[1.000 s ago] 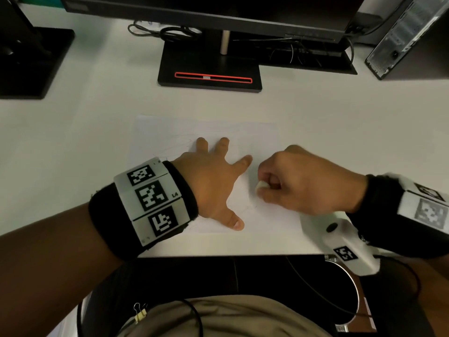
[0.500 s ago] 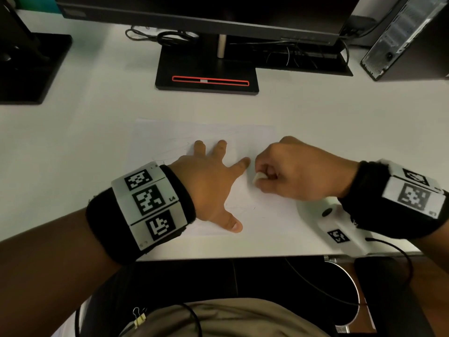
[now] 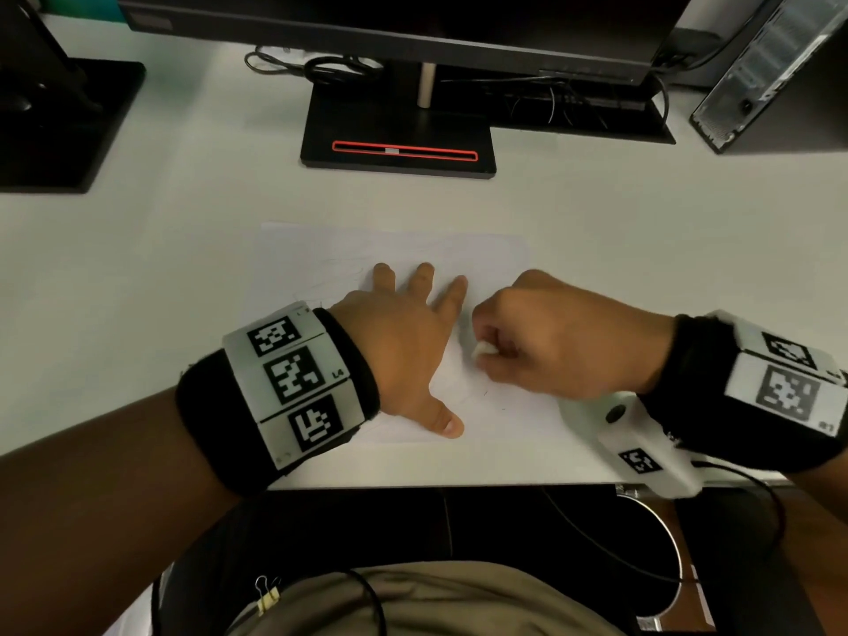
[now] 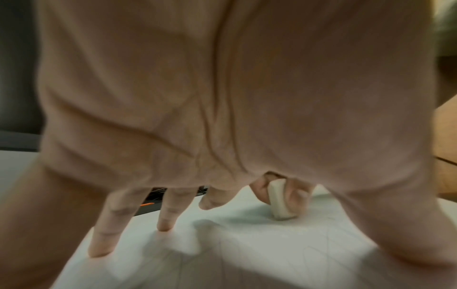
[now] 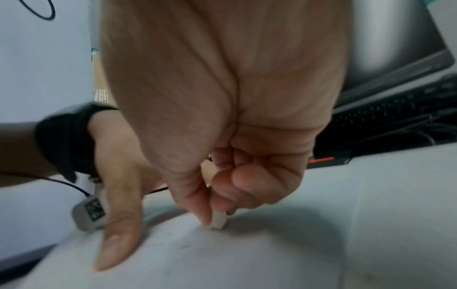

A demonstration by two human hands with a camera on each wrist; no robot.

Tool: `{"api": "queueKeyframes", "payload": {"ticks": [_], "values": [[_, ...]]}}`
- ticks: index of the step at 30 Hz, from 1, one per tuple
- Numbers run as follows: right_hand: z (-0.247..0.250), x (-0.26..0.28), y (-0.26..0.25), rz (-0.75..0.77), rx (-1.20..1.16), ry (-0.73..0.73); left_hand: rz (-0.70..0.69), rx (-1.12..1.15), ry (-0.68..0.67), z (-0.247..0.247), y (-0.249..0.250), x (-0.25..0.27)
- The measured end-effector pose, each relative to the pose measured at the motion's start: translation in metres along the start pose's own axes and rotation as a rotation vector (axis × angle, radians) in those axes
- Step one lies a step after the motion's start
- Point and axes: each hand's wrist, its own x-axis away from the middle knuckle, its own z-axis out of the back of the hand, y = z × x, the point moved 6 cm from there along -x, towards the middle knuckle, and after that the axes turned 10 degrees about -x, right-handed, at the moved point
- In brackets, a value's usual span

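Eraser [image 3: 484,348] — slightly nearer, prob. on paper [image 3: 321,259]

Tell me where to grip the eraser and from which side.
Probably best to grip the eraser by its two broad faces, upper half, coming from above: it stands on end, tip on the sheet of paper. The right hand pinches it so, leaving the tip free.

A black monitor stand [image 3: 394,126] with a red-edged slot stands at the back of the white worktop [image 3: 137,250]. Left of that stand sits another black base [image 3: 64,126]. Dark cables [image 3: 330,66] coil just behind it, and a computer tower [image 3: 771,71] stands well to its right.
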Motion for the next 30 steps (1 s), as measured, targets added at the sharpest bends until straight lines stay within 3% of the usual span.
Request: {"api": "queueKeyframes", "payload": {"ticks": [2,6,12,16,22,26,30], "values": [[0.001,-0.001,0.002,-0.003,-0.016,-0.032,0.007,-0.011,-0.008,0.000,0.000,0.000],[0.023,-0.013,0.035,-0.139,0.031,0.089,0.009,-0.020,-0.023,0.001,0.000,0.001],[0.002,-0.007,0.007,-0.042,-0.010,-0.028,0.011,-0.025,-0.020,0.000,0.000,0.000],[0.027,-0.020,0.040,-0.177,0.018,0.076,0.008,-0.026,-0.033,0.000,0.000,0.001],[0.008,-0.015,0.014,-0.072,-0.004,-0.040,0.013,-0.029,-0.033,-0.001,-0.001,0.001],[0.030,-0.025,0.045,-0.197,-0.004,0.060,0.009,-0.032,-0.029,0.001,-0.001,0.001],[0.018,-0.022,0.029,-0.114,-0.009,0.036,0.010,-0.024,-0.031,-0.001,0.000,0.001]]}}
